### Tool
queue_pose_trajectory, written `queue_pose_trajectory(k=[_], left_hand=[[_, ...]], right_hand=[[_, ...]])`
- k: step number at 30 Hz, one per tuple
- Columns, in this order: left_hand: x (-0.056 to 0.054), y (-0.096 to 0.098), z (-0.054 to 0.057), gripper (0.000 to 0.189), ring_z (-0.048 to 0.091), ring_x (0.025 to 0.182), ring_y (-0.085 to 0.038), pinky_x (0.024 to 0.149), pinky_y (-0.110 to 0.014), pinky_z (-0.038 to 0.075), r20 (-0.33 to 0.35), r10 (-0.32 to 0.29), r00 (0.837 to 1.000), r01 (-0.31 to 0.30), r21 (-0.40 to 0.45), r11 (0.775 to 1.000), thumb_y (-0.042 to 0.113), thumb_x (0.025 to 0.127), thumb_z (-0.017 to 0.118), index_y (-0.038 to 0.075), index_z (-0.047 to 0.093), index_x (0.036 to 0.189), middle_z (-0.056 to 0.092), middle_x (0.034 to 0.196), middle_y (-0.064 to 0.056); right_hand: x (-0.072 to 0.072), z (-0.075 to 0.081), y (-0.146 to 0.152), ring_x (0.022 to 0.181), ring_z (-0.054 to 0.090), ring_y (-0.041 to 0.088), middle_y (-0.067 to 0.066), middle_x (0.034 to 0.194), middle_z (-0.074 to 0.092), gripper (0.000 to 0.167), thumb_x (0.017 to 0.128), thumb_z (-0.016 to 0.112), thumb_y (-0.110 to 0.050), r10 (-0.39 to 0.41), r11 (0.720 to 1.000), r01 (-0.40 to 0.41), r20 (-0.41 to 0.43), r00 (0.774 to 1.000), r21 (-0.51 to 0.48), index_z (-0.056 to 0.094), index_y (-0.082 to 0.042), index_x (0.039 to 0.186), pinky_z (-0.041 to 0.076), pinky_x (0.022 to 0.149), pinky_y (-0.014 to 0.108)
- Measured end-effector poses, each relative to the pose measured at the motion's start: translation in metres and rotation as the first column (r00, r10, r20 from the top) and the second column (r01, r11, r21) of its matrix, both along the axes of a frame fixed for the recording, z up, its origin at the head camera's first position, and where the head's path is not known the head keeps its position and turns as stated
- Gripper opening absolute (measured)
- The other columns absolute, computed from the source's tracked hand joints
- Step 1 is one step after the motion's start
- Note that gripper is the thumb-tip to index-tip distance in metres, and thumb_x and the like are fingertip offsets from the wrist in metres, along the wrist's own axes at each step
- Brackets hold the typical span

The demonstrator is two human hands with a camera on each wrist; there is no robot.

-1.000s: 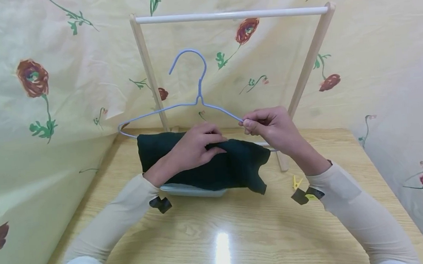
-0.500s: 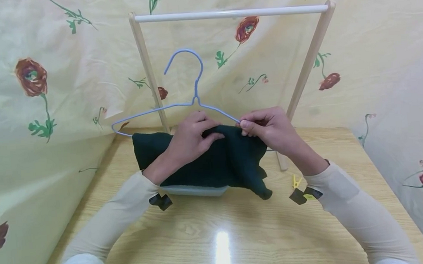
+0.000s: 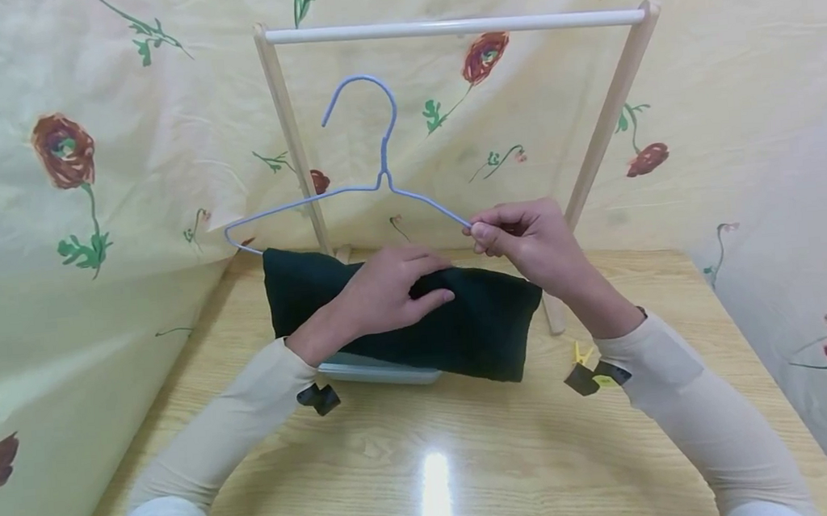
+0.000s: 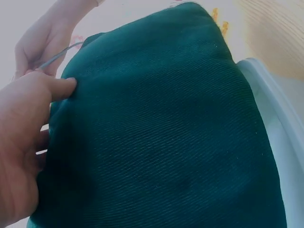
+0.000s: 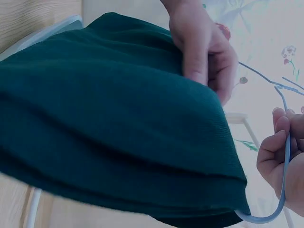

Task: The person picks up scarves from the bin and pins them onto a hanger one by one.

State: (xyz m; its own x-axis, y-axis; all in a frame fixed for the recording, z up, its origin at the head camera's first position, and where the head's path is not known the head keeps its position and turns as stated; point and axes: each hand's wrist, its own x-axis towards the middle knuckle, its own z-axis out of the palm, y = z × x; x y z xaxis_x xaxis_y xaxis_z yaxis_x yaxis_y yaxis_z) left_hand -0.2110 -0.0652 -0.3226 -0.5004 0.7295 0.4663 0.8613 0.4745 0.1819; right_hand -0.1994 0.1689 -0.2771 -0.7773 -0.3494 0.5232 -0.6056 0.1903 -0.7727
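A blue wire hanger [image 3: 385, 151] is held up at mid-view, its hook pointing upward. Dark green cloth [image 3: 474, 334] drapes folded over its lower bar. My right hand [image 3: 532, 244] pinches the hanger's right shoulder between thumb and fingers; in the right wrist view, the wire [image 5: 285, 185] passes through that hand [image 5: 278, 159]. My left hand [image 3: 387, 294] grips the cloth's top fold near the middle. From the left wrist, its thumb [image 4: 62, 88] lies over the front of the fabric [image 4: 166, 123], while the other fingers go behind and are partly hidden.
Behind the hanger stands a rack with wooden posts and a white rail [image 3: 453, 25]. A pale plastic tray [image 3: 382, 374] sits on the wooden table under the cloth. One yellow clothespin [image 3: 582, 352] lies near my right wrist. Flowered fabric covers the walls.
The hanger dipped slightly left, then rose. The cloth's bunched right end has spread out flatter and farther right along the bar. My left hand has shifted a little right and down.
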Motion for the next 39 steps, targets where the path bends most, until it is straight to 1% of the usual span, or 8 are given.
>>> queue_pose_trajectory(k=[5, 12, 16, 20, 26, 30, 35, 39], left_hand=[[0.002, 0.002, -0.003, 0.040, 0.070, 0.099, -0.018, 0.090, -0.033, 0.055, -0.035, 0.002, 0.999, -0.004, -0.052, 0.999, 0.039, 0.096, 0.072, 0.007, 0.075, 0.119, 0.076, 0.111, -0.005], [0.005, 0.007, -0.007, 0.023, 0.067, 0.089, -0.019, 0.076, -0.032, 0.052, -0.213, 0.010, 0.977, 0.018, 0.132, 0.991, 0.028, 0.091, 0.079, 0.009, 0.081, 0.102, 0.076, 0.095, -0.003], [0.007, 0.007, -0.006, 0.023, 0.065, 0.086, -0.020, 0.076, -0.032, 0.050, -0.247, 0.001, 0.969, 0.060, 0.238, 0.969, 0.024, 0.088, 0.082, 0.007, 0.081, 0.103, 0.076, 0.094, -0.005], [0.009, 0.009, -0.002, 0.026, 0.064, 0.084, -0.019, 0.075, -0.030, 0.049, -0.265, 0.001, 0.964, 0.060, 0.224, 0.973, 0.026, 0.088, 0.082, 0.008, 0.081, 0.106, 0.076, 0.094, -0.004], [0.013, 0.008, 0.003, 0.036, 0.070, 0.096, -0.018, 0.087, -0.030, 0.055, -0.209, 0.026, 0.978, 0.000, 0.127, 0.992, 0.034, 0.094, 0.075, 0.006, 0.076, 0.117, 0.077, 0.107, -0.005], [0.016, -0.001, 0.008, 0.044, 0.072, 0.097, -0.019, 0.088, -0.032, 0.057, -0.160, 0.122, 0.980, -0.110, 0.086, 0.990, 0.042, 0.096, 0.071, 0.006, 0.073, 0.121, 0.076, 0.111, -0.006], [0.017, -0.018, 0.015, 0.048, 0.071, 0.093, -0.021, 0.083, -0.035, 0.057, -0.083, 0.251, 0.964, -0.254, -0.034, 0.967, 0.049, 0.096, 0.067, 0.009, 0.072, 0.121, 0.076, 0.110, -0.006], [0.015, -0.029, 0.014, 0.038, 0.069, 0.094, -0.022, 0.086, -0.038, 0.056, -0.034, 0.211, 0.977, -0.213, -0.065, 0.975, 0.038, 0.096, 0.072, 0.008, 0.074, 0.118, 0.075, 0.109, -0.006]], right_hand=[[-0.001, 0.003, -0.001, 0.066, 0.064, 0.009, -0.008, 0.077, 0.071, 0.010, 0.094, 0.064, 0.010, -0.015, 0.999, 0.015, -0.002, 1.000, 0.033, 0.073, 0.015, 0.097, 0.056, 0.068, 0.019], [-0.002, 0.004, -0.002, 0.065, 0.061, 0.011, -0.006, 0.075, 0.069, 0.009, 0.094, 0.066, 0.008, -0.016, 0.998, 0.018, -0.031, 0.999, 0.061, 0.074, 0.012, 0.096, 0.055, 0.066, 0.019], [-0.003, 0.005, -0.001, 0.064, 0.061, 0.012, -0.007, 0.075, 0.068, 0.009, 0.094, 0.066, 0.009, -0.010, 0.996, 0.014, -0.054, 0.998, 0.083, 0.074, 0.011, 0.096, 0.055, 0.066, 0.019], [-0.003, 0.009, 0.000, 0.065, 0.063, 0.010, -0.007, 0.077, 0.070, 0.010, 0.094, 0.064, 0.011, -0.007, 0.997, 0.013, -0.076, 0.997, 0.071, 0.074, 0.012, 0.096, 0.055, 0.066, 0.018], [-0.002, 0.014, 0.002, 0.067, 0.065, 0.007, -0.008, 0.078, 0.071, 0.010, 0.094, 0.064, 0.012, -0.003, 0.998, 0.008, -0.094, 0.996, 0.059, 0.074, 0.012, 0.096, 0.055, 0.067, 0.017], [-0.002, 0.016, 0.004, 0.067, 0.065, 0.007, -0.011, 0.079, 0.072, 0.011, 0.093, 0.065, 0.012, -0.004, 0.998, 0.010, -0.104, 0.995, 0.062, 0.075, 0.011, 0.097, 0.055, 0.067, 0.018], [-0.001, 0.018, 0.009, 0.069, 0.066, 0.007, -0.015, 0.082, 0.072, 0.012, 0.094, 0.064, 0.010, -0.029, 0.997, 0.034, -0.084, 0.996, 0.066, 0.075, 0.011, 0.100, 0.056, 0.068, 0.018], [-0.001, 0.018, 0.010, 0.069, 0.067, 0.006, -0.015, 0.081, 0.072, 0.012, 0.094, 0.065, 0.010, -0.037, 0.997, 0.041, -0.064, 0.997, 0.063, 0.075, 0.012, 0.100, 0.056, 0.068, 0.018]])
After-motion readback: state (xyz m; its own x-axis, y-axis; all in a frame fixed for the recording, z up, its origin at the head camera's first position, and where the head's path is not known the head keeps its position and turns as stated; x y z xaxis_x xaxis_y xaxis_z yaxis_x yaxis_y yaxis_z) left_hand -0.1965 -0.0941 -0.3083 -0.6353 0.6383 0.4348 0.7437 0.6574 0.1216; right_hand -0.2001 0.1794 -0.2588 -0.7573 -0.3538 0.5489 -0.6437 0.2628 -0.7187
